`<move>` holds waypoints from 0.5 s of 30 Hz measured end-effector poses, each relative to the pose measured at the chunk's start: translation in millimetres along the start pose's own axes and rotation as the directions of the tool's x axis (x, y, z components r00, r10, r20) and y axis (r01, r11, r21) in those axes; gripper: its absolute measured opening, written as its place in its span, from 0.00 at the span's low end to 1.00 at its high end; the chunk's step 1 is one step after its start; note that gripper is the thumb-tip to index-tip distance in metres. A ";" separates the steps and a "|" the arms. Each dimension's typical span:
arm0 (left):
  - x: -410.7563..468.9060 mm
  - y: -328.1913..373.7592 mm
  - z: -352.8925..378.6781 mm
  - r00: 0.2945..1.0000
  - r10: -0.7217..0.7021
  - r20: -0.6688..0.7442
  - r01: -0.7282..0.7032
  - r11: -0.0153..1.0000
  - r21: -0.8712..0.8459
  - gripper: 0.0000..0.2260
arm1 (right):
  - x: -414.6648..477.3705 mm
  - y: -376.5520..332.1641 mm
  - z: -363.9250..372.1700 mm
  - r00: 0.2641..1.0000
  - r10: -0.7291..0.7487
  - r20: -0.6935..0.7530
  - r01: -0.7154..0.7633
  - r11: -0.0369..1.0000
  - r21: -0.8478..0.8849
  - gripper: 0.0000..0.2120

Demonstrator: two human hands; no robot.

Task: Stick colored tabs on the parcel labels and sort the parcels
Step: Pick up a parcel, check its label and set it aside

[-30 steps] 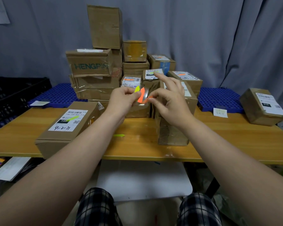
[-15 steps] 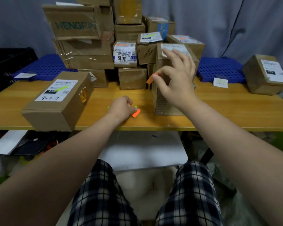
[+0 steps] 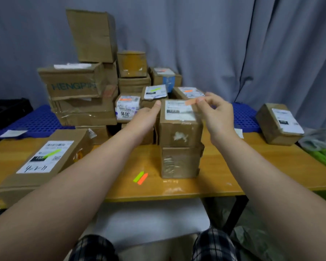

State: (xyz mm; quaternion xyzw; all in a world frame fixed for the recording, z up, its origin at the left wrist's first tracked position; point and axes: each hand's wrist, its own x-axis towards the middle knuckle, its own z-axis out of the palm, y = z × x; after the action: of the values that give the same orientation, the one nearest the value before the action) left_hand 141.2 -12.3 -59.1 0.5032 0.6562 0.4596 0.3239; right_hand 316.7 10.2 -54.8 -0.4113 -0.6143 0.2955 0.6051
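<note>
A small cardboard parcel with a white label on top sits on another box at the table's middle. My right hand pinches an orange tab just above the label's far right corner. My left hand rests flat against the parcel's left side, thumb at its top edge. Green and orange tabs lie on the wooden table in front of the stack.
A long parcel with a green tab lies at the near left. A tall pile of boxes stands behind on blue pallets. One labelled box sits at the right. A black crate stands far left.
My left hand has put the tab strip down on the table and moved up to the parcel's left side. My right hand has carried the orange tab over the label. The camera has tilted up.
</note>
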 end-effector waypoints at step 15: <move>-34.3 -6.6 -1.6 0.960 0.262 0.094 -0.228 0.934 -0.275 0.34 | -6.1 -20.2 14.3 0.948 0.268 0.170 -0.316 0.849 0.423 0.05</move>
State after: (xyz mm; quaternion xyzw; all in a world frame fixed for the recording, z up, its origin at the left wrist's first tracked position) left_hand 147.2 -46.1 -65.9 0.5626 0.4995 0.5456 0.3691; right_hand 299.2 -2.9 -41.7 -0.3347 -0.4915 0.5376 0.5978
